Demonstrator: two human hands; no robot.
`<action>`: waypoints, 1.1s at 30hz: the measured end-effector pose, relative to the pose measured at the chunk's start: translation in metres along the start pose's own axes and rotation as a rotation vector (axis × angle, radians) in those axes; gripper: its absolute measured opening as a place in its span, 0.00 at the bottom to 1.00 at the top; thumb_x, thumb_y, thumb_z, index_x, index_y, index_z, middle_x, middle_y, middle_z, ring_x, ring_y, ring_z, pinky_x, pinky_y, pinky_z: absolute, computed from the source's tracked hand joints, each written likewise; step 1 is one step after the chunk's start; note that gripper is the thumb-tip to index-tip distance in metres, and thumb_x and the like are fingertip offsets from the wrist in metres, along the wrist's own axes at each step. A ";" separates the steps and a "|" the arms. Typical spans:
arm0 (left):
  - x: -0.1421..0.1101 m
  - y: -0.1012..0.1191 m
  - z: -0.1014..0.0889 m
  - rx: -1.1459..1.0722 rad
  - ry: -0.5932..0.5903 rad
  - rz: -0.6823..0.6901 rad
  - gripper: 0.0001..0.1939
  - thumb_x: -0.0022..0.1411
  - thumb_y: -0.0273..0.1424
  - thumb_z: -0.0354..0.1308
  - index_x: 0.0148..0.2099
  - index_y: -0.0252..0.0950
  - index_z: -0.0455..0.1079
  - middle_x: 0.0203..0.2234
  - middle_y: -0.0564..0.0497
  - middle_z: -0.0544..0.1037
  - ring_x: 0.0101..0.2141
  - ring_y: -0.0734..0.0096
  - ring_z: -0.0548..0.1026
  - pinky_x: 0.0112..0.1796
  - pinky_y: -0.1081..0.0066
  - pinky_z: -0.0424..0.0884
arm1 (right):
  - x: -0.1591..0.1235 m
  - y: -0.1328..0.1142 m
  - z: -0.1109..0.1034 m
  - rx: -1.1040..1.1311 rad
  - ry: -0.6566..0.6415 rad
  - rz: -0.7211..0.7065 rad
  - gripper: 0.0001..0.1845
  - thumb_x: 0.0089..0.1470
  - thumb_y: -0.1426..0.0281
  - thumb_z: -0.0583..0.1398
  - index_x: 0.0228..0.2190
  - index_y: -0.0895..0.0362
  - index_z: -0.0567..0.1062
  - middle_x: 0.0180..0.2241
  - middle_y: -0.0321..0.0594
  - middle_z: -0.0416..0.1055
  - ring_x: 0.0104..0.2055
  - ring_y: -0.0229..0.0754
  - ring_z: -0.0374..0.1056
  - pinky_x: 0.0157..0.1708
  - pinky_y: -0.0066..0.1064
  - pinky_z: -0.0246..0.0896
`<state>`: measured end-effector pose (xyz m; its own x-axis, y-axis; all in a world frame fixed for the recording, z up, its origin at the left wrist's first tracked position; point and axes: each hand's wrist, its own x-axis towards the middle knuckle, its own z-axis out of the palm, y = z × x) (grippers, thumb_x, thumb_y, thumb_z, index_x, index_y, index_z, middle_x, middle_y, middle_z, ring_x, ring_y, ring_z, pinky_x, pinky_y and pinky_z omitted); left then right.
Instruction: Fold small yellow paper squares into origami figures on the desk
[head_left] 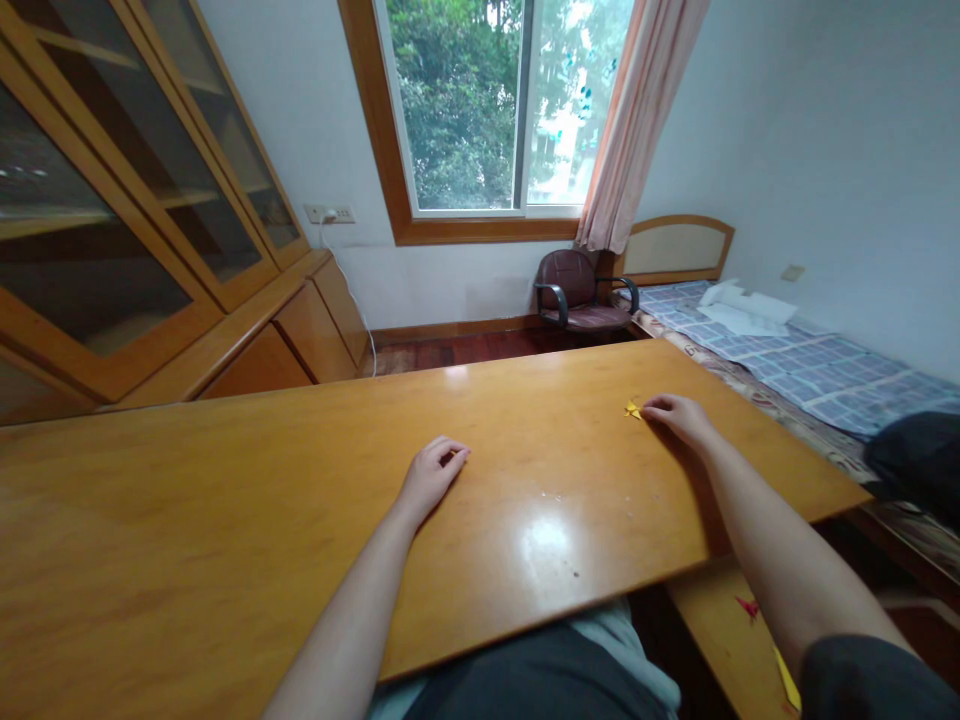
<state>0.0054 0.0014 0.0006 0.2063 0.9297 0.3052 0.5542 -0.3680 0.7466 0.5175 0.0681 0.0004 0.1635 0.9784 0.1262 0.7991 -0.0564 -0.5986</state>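
Near the far right end of the wooden desk [247,500] is a small yellow paper crane [634,409]. The fingertips of my right hand [679,418] are pinched at its right edge. My left hand [433,474] rests on the desk top left of the crane, well apart from it. Its fingers are curled in, with thumb and fingertips close together, and no object shows in them. Below the desk's right front edge, on a lower wooden surface, lie a red folded paper piece [748,607] and a yellow strip [787,680], partly hidden by my right arm.
A glass-door cabinet [217,330] lines the left wall. Beyond the desk stand a maroon armchair [574,290] and a window [465,120] with a pink curtain [637,120]. On the right is a bed [810,370] with white sheets of material [750,310] and a black bag [919,460].
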 end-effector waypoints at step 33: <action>0.004 0.012 -0.031 0.392 -0.132 0.163 0.35 0.64 0.44 0.55 0.69 0.44 0.52 0.69 0.46 0.49 0.68 0.52 0.44 0.65 0.50 0.47 | -0.061 -0.167 0.057 -0.005 -0.199 -0.800 0.31 0.60 0.55 0.59 0.62 0.50 0.62 0.63 0.48 0.58 0.64 0.54 0.55 0.63 0.52 0.51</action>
<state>-0.0123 0.0000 0.0292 0.4028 0.8636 0.3033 0.7648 -0.4996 0.4068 0.3411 0.0291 0.0472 -0.5616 0.7397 0.3707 0.6328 0.6726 -0.3836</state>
